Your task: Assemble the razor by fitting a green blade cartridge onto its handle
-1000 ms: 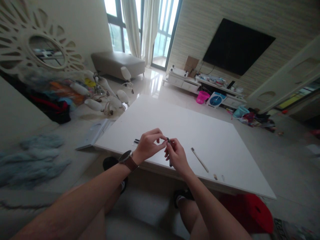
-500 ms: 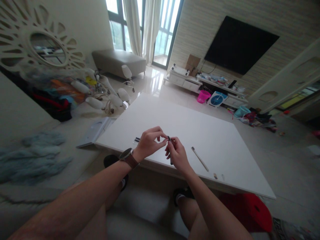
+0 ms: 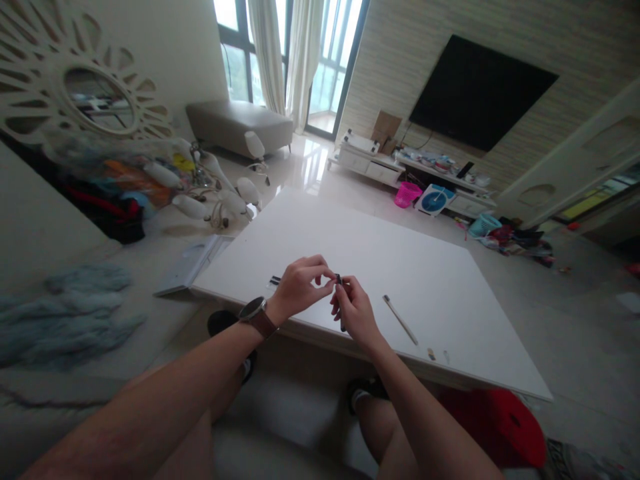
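Black slim item (image 3: 339, 278), head view: grasped in my right hand (image 3: 356, 310), over near edge of white desk (image 3: 360, 230). My left hand (image 3: 300, 287): thumb and forefinger at item's top; whether pinching, cannot tell. Since earlier, hands' pose barely changed; pale stick (image 3: 400, 320) unmoved.

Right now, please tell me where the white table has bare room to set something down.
Widest: the white table beyond the left hand and right hand, up to its far edge. Another: between the slim stick and the table's right edge, beyond the small brown piece. Crowded: the near edge, with hands, dark held object, black strips and that piece.
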The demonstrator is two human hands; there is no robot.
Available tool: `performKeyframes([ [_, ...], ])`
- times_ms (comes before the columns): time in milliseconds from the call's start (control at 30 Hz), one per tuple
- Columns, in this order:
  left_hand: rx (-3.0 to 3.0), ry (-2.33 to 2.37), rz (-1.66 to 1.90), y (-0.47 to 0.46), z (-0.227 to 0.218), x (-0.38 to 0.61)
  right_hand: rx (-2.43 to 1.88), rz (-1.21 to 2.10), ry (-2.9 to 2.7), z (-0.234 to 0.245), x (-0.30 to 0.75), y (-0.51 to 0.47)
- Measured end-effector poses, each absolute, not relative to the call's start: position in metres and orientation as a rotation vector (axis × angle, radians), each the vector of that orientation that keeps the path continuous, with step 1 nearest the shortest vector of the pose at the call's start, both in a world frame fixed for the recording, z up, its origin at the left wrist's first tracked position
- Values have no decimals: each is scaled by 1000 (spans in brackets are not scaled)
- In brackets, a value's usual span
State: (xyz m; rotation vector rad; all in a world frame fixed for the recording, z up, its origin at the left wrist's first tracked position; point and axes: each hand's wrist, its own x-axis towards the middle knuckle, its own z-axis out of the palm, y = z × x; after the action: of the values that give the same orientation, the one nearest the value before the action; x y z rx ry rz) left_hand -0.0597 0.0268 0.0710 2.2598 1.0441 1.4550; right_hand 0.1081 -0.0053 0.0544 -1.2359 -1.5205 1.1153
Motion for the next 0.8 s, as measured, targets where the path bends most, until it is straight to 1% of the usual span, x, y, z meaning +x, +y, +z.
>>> performKeyframes([
  [400, 2273, 1061, 1446, 26, 71, -59, -1238, 1101, -1532, 53, 109, -5],
  [600, 2282, 1123, 1344, 25, 73, -55, -1255, 1131, -1498, 46, 112, -2],
  [733, 2164, 1156, 1260, 32, 77, -46, -1234, 1186, -1434, 44, 120, -4],
  [800, 2099, 1091, 1205, 36, 76, -39, -1221, 1209, -1397, 44, 125, -8],
])
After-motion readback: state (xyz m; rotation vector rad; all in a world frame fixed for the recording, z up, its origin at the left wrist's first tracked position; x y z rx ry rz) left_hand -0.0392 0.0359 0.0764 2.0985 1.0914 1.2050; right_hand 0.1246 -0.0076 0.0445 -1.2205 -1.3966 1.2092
